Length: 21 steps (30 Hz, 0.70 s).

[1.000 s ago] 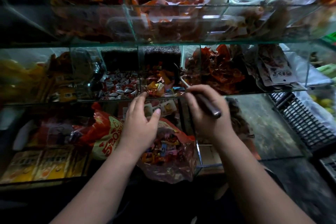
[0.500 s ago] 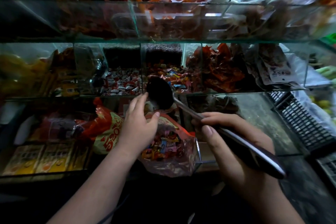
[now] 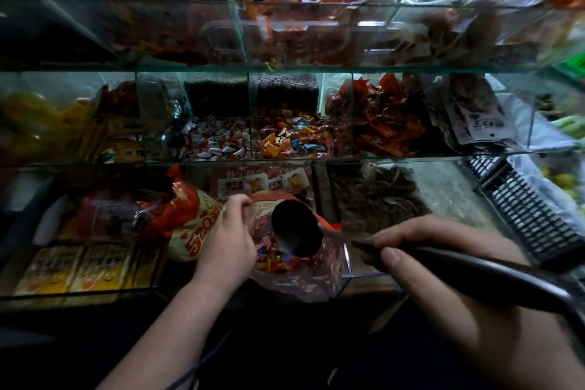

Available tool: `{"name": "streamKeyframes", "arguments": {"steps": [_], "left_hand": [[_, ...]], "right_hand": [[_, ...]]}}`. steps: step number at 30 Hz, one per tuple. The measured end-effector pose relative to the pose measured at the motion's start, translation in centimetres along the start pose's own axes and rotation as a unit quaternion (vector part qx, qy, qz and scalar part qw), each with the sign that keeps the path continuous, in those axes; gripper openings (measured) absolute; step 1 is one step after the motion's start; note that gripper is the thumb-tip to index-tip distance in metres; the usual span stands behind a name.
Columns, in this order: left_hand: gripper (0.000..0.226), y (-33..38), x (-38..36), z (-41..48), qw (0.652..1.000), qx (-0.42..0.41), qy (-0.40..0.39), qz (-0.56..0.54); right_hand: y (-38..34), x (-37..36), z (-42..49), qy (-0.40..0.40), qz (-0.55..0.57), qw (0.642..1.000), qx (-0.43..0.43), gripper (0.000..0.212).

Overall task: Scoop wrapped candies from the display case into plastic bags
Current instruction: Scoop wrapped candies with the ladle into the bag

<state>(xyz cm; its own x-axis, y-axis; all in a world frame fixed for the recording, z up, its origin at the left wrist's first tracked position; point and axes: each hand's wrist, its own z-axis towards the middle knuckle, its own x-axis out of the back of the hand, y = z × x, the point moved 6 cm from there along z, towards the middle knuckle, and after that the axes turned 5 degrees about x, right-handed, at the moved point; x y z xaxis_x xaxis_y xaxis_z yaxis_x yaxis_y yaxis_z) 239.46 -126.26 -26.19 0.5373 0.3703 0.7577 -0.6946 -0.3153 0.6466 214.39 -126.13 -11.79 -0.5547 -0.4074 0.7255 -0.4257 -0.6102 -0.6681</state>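
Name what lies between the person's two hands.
The head view shows the dark bowl of the ladle between the left hand and the right hand, held over the mouth of the plastic bag, which contains wrapped candies.

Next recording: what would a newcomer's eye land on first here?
The dark long-handled metal ladle, in the grip of the right hand, has its bowl at the mouth of the clear plastic bag of colourful wrapped candies, lower centre. The left hand holds the bag's rim. Behind, a middle-shelf compartment of the glass display case shows bright multi-coloured sweets.
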Motion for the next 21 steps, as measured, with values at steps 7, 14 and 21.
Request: {"name": "streamKeyframes", "arguments": {"steps": [7,14,21], "left_hand": [[0.040,-0.4,-0.3,-0.5,1.000,-0.001,-0.015,0.004],[0.060,-1.6,-0.8,-1.6,0.999,0.033,-0.042,0.000],[0.056,-1.9,-0.7,-1.4,0.998,0.037,-0.036,-0.025]], "right_hand": [[7.8,-9.7,4.3,0.053,0.032,0.993,-0.097,0.003],[12.2,-15.7,6.1,0.109,0.120,0.970,-0.180,0.008],[13.7,-16.4,5.2,0.154,0.215,0.925,-0.272,0.024]]}}
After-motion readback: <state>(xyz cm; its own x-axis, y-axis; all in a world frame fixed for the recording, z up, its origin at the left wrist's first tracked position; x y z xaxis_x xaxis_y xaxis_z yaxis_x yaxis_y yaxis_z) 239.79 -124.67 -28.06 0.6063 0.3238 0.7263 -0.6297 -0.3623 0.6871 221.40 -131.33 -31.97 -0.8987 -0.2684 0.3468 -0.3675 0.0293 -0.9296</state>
